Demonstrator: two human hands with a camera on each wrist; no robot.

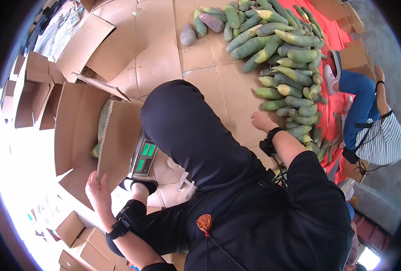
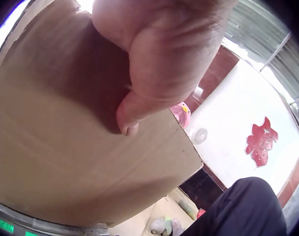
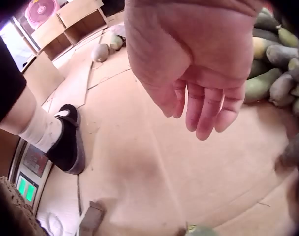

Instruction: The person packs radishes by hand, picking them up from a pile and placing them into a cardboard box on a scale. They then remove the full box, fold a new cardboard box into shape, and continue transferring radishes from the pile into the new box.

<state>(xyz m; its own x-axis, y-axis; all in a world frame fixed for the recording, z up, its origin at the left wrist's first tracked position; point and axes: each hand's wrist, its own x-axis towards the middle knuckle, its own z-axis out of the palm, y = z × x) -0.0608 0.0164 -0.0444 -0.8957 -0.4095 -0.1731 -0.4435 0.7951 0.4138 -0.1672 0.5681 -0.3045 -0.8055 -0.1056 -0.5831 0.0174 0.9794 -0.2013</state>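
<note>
In the head view the left hand point(image 1: 99, 195) grips the near edge of an open cardboard box point(image 1: 121, 135), which stands on a scale point(image 1: 142, 163) with green digits. Its thumb point(image 2: 129, 118) lies against the box's flap in the left wrist view. Green radishes show partly inside the box. The right hand point(image 1: 262, 121) is held over the cardboard floor beside a large pile of green radishes point(image 1: 295, 79); in the right wrist view this hand point(image 3: 193, 64) holds nothing, its fingers hanging loosely bent.
Several empty cardboard boxes point(image 1: 33, 90) stand at the left. A few purple and green radishes point(image 1: 188, 35) lie apart at the top. Another person in a striped shirt point(image 1: 381, 140) sits at the right beyond a red sheet point(image 1: 334, 54). A shoe point(image 3: 68, 142) rests beside the scale.
</note>
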